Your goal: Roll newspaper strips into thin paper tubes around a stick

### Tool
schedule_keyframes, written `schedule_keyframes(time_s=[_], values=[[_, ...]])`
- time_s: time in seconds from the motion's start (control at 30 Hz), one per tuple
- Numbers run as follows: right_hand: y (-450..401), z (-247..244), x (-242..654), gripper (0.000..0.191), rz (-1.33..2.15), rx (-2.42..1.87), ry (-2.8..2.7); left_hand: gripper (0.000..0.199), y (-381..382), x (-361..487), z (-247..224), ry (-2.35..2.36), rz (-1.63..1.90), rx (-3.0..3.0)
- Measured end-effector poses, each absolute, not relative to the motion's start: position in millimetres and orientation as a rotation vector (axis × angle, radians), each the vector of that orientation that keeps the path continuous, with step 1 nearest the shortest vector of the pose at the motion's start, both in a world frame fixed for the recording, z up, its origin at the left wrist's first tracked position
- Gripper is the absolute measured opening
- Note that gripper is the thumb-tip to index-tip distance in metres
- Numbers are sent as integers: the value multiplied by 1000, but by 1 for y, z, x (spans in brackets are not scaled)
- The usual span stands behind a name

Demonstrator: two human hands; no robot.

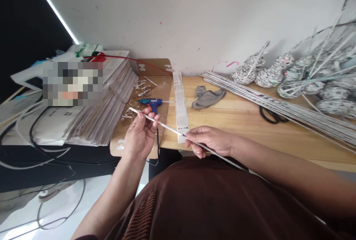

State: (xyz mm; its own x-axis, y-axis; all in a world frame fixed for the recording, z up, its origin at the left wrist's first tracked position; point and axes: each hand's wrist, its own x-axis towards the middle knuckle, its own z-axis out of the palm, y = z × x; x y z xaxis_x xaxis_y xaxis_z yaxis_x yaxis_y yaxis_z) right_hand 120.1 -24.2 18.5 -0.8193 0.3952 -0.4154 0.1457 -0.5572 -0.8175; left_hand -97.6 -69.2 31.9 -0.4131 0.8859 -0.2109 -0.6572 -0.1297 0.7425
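A thin rolled-newspaper stick [169, 128] slants across in front of me, held in both hands above the table's front edge. My left hand [142, 130] pinches it near its upper left end, palm turned up. Further along, the thumb and fingers of my right hand [207, 140] close round the stick, and its lower end runs on past my wrist toward my body. Beyond the hands a flat newspaper strip [180, 102] lies on the wooden table. Just behind my left hand rests a blue glue gun [154, 102] with an orange trigger, on a brown cardboard sheet [164, 84].
Stacked newspaper [111, 95] rises at the left, with cables [36, 132] hanging over it. A grey cloth [208, 97] lies mid-table. Toward the right are a bundle of paper sticks [267, 101], black scissors handles [271, 115] and several woven paper balls [271, 73] by the wall.
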Motion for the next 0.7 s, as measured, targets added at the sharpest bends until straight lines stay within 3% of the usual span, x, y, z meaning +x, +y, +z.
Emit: schedule_keyframes(time_s=[0.17, 0.3, 0.37, 0.43, 0.57, 0.63, 0.7], values=[[-28, 24, 120, 38, 2217, -991, -1721, 19, -69, -99, 29, 986, 1787, 382], [-32, 29, 131, 30, 1230, -1050, -2351, 20, -69, -103, 25, 1017, 1874, 365], [-34, 28, 136, 27, 942, -1056, -2439, 22, -69, -104, 24, 1009, 1897, 346], [-34, 26, 138, 32, 1168, -1074, -2395, 24, -68, -104, 25, 994, 1890, 330], [-32, 25, 139, 45, 2054, -974, -1976, 24, -67, -104, 27, 971, 1879, 322], [-31, 27, 142, 44, 1951, -996, -2040, 23, -67, -106, 27, 983, 1899, 330], [-31, 28, 146, 36, 1470, -1058, -2282, 23, -67, -108, 26, 1008, 1927, 331]])
